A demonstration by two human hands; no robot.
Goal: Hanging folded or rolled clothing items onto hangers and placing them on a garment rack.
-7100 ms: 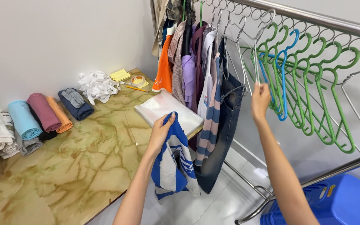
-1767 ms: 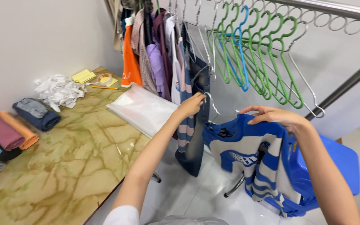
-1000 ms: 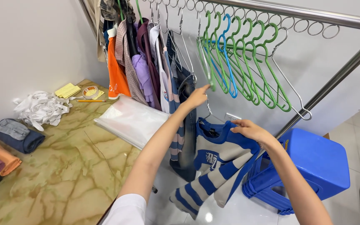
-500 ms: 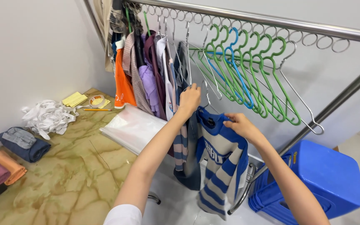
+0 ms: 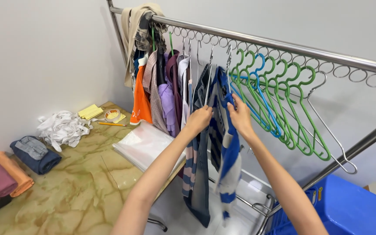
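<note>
- Pale grey walls close in a corner where a steel clothes rail (image 5: 283, 43) with a row of small rings runs slantwise above both hands.
- Left hand (image 5: 199, 119) is raised in front of the hanging clothes, fingers curled shut around the edge of a dark denim garment (image 5: 201, 182) just beside the striped one.
- Right hand (image 5: 240, 116) is close to the left one, nearly level with it, fingers pressed against the shoulder of a blue and white striped garment (image 5: 228, 156); whether it pinches the cloth I cannot tell.
- That striped garment hangs on a wire hanger (image 5: 228, 56) hooked to the rail straight above the hands, and drops well below them.
- Beyond the left hand hang an orange top (image 5: 141, 102), a purple shirt (image 5: 169, 106) and other clothes, packed close.
- Beyond the right hand hang empty green hangers (image 5: 283, 104), with a blue one among them.
- Below the left forearm stands a marble-patterned table (image 5: 75, 191) bearing a clear plastic bag (image 5: 146, 143), rolled clothes (image 5: 5, 174) and a heap of white strips (image 5: 62, 128).
- Below the right forearm sits a blue plastic stool (image 5: 349, 209).
</note>
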